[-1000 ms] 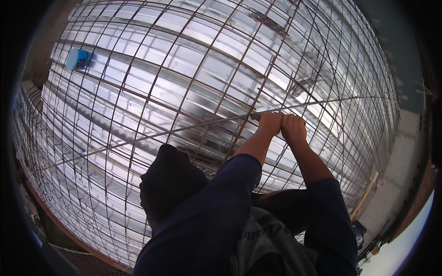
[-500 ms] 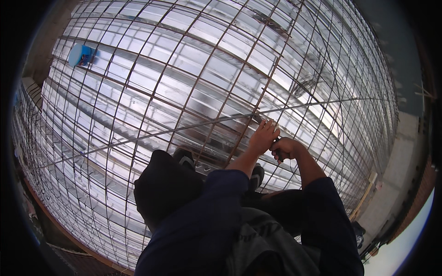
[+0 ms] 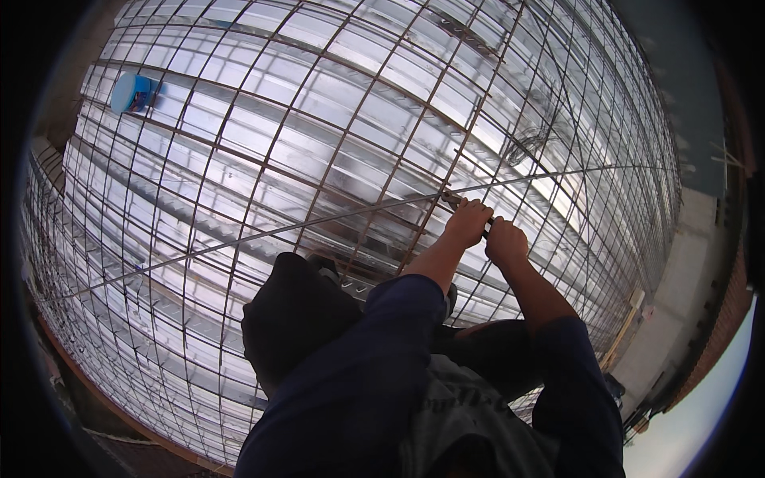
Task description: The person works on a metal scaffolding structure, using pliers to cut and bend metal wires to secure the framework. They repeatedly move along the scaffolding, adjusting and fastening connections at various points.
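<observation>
My left hand (image 3: 468,221) is closed around a dark, slim bar-like tool (image 3: 451,198), whose far end meets the rebar mesh (image 3: 348,130) beside a crossing. Just to its right, my right hand (image 3: 507,241) is closed on the tool's near end; a short dark stretch shows between the two hands. The tool's exact kind I cannot make out. A long straight steel rod (image 3: 319,221) runs diagonally over the mesh and passes close to the tool's tip. Both forearms reach forward from dark blue sleeves.
Under the mesh lies shiny corrugated metal decking (image 3: 319,95). A blue bucket (image 3: 131,93) stands at the far left. Coiled wire (image 3: 526,146) rests on the mesh ahead of my hands. A concrete ledge (image 3: 677,271) borders the right side. My dark-clad knee (image 3: 295,319) is bent at lower left.
My right hand has moved up and turned over, now gripping the tool from above. My left hand has shifted slightly up and right. The tool's near end has swung up.
</observation>
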Action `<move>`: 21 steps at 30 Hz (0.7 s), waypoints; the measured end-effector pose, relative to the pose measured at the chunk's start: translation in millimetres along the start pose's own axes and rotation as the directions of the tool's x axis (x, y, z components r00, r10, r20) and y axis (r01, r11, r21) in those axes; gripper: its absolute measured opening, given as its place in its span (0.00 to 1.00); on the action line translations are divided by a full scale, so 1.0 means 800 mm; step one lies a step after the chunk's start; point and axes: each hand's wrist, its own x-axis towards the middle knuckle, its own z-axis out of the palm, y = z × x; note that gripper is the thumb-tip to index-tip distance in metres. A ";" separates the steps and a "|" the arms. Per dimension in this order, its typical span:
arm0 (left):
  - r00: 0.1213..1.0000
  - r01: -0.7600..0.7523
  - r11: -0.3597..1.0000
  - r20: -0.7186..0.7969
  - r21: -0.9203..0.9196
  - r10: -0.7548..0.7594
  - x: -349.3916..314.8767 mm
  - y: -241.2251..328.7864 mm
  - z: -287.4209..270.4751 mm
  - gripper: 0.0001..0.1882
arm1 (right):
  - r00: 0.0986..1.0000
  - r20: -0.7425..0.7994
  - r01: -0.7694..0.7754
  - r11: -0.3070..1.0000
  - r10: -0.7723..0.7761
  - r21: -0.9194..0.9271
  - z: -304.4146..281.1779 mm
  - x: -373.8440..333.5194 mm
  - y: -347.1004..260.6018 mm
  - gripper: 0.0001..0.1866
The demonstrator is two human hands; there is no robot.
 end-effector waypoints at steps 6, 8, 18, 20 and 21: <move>0.971 -0.014 0.999 -0.236 0.048 0.025 -0.037 0.025 -0.011 0.22 | 0.871 0.492 -0.163 0.943 -0.001 0.289 -0.049 0.018 0.002 0.13; 0.968 -0.007 0.999 -0.251 0.054 0.020 -0.037 0.037 -0.018 0.22 | 0.785 0.615 -0.267 0.856 -0.074 0.443 -0.044 0.028 0.016 0.12; 0.994 0.017 0.986 -0.109 0.165 0.001 -0.006 0.017 0.004 0.14 | 0.790 0.605 -0.083 0.961 -0.097 0.262 -0.079 0.019 0.019 0.24; 0.998 0.061 0.986 -0.043 0.153 -0.055 0.007 0.014 -0.002 0.13 | 0.975 -0.093 0.176 0.953 -0.204 -0.248 -0.035 -0.014 0.003 0.19; 0.993 0.113 0.985 -0.003 0.130 -0.114 0.015 0.014 -0.005 0.13 | 0.936 -0.260 0.104 0.893 -0.236 -0.437 -0.026 -0.016 -0.006 0.16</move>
